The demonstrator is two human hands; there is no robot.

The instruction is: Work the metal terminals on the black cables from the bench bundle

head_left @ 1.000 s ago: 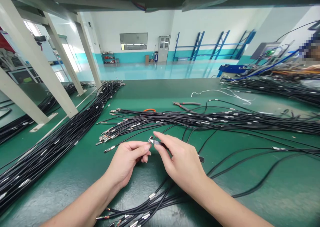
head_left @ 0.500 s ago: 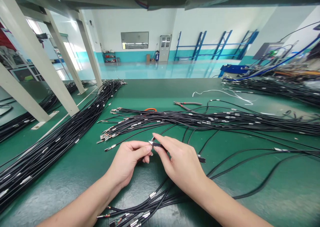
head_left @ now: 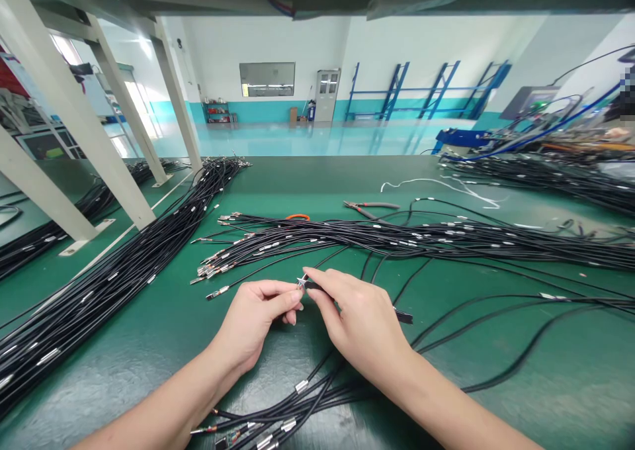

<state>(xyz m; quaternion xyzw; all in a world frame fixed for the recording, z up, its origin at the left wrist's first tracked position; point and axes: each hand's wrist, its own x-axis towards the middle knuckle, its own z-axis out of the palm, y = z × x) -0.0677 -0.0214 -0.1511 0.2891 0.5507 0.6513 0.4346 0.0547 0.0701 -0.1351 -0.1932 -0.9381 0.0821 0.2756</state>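
Note:
My right hand (head_left: 360,311) grips a slim black tool with pointed silver tips (head_left: 302,282), whose kind I cannot tell. Its tips point left, at the fingertips of my left hand (head_left: 262,314). A flat black end (head_left: 404,317) sticks out behind my right hand. Thumb and forefinger of my left hand are pinched together right by the silver tips; what they hold is too small and covered to make out. Just below both hands lie several black cables (head_left: 297,413) with white labels and exposed wire ends.
A long bundle of black labelled cables (head_left: 357,233) crosses the green table (head_left: 317,185) beyond my hands. Red-handled pliers (head_left: 370,206) lie behind it. Another thick cable bundle (head_left: 129,258) runs along the left, beside white metal posts (head_left: 173,99). White string (head_left: 441,184) lies farther back.
The silver tips at my left fingertips look slightly more spread apart, and the tool's rear end has shifted a little to the right. Both hands stay nearly in place.

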